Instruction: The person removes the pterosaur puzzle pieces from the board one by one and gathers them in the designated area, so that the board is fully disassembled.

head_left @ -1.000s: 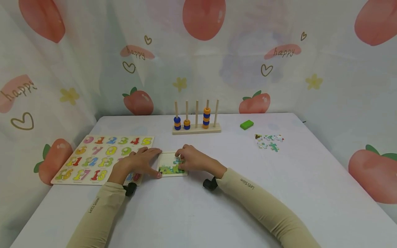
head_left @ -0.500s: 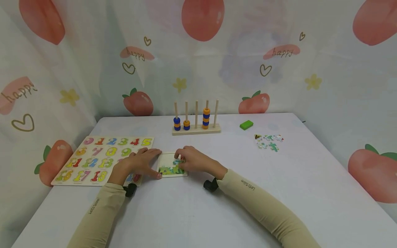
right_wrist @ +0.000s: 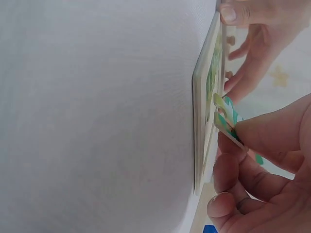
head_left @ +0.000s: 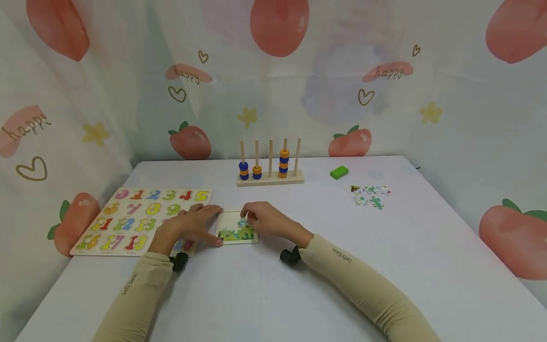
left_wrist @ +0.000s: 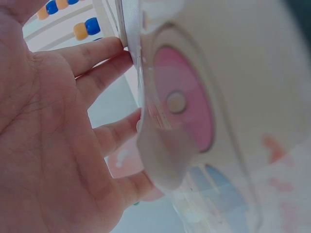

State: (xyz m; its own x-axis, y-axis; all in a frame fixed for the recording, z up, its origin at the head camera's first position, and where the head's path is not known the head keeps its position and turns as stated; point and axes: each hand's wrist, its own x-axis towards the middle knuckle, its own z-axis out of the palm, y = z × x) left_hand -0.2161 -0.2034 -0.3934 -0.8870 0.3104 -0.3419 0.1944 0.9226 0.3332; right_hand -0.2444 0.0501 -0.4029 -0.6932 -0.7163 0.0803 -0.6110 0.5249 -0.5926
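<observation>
Jigsaw piece (right_wrist: 226,126), green-and-white and thin, is tilted in close pinch of right hand (head_left: 269,219), over right part of square pale-wood tray (right_wrist: 198,141). Pressed so, it may jam — or tray may slip, as spread left hand (head_left: 194,225) meets only its left edge

In the head view we see soft, rather dim light spread over the white tablecloth (head_left: 265,294), and the curtain (head_left: 273,104) looks grey in its folds. We spot a faint shadow beside the left sleeve (head_left: 132,294). Near the sides, the printed peaches (head_left: 519,242) look stretched. In the left wrist view, we see milky haze over the blurry number board (left_wrist: 238,87), while lines on the left hand (left_wrist: 63,126) look clearer. In the right wrist view, the puzzle piece (right_wrist: 223,122) looks fairly clear, but the hand behind is pale and washed out.
</observation>
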